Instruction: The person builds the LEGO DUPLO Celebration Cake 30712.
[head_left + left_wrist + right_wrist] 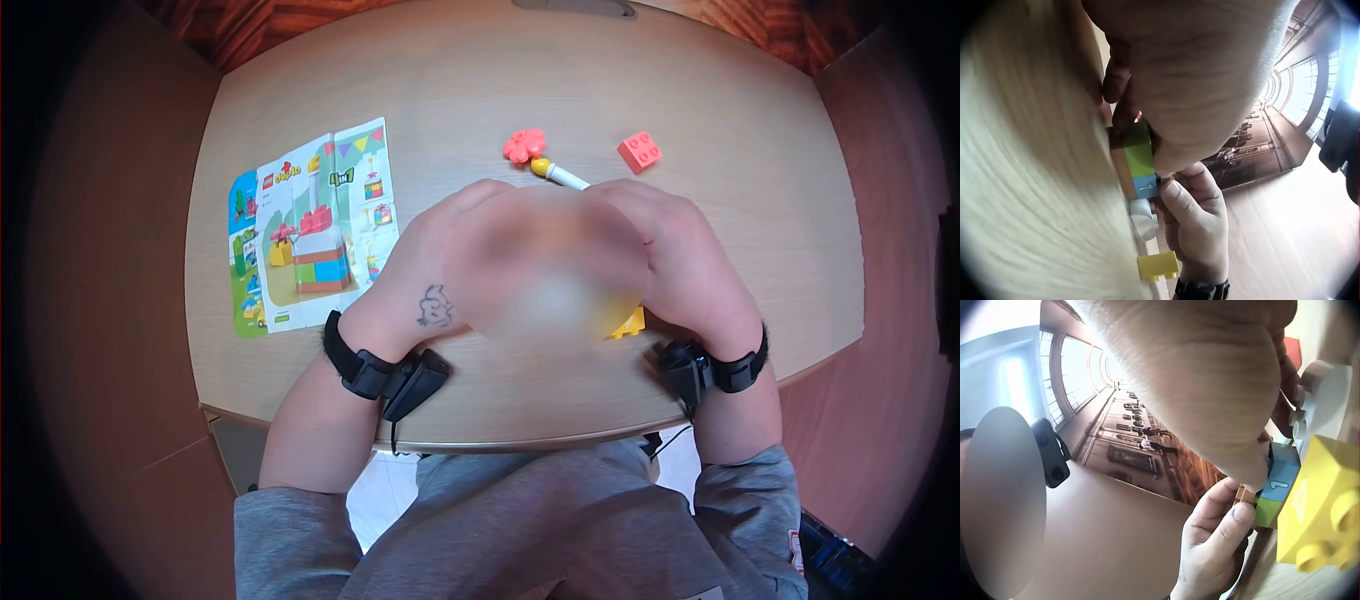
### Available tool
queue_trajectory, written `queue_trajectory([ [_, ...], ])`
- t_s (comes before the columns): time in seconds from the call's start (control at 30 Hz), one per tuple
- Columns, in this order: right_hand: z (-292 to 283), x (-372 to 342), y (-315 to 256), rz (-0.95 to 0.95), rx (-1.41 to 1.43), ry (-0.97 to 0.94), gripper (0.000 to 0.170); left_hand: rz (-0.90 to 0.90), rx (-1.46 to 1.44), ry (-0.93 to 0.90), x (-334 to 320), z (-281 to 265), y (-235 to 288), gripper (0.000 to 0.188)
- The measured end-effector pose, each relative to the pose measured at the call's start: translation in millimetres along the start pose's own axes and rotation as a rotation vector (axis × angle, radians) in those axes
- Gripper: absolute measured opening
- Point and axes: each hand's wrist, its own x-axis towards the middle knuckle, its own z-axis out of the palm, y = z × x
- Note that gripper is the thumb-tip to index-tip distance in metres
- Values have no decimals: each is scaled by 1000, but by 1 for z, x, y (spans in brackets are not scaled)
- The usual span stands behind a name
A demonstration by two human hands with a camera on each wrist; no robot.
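In the head view, blur hides the bricks [1140, 153] between left hand [430, 265] and right hand [685, 245]; the right wrist view crops the yellow brick [1310, 506].

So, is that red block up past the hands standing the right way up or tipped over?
Upright: in the head view, the red four-stud Duplo brick has its studs facing up.

a green block [1139, 155] touches a blue block [1144, 187] marked 1.
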Motion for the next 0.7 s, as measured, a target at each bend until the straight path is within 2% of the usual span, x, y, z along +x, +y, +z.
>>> queue_trajectory([
  [0.23, 5, -1, -1, -10, 1, -10, 33, -25, 33, -67, 0, 2, 3, 44],
  [0.3, 7, -1, -4, -19, -6, -30, 34, 73, 146, -75, 0, 5, -1, 46],
  [0.7, 7, 0, -5, -14, -64, -87, 39, 52, 139, -121, -1, 0, 1, 51],
])
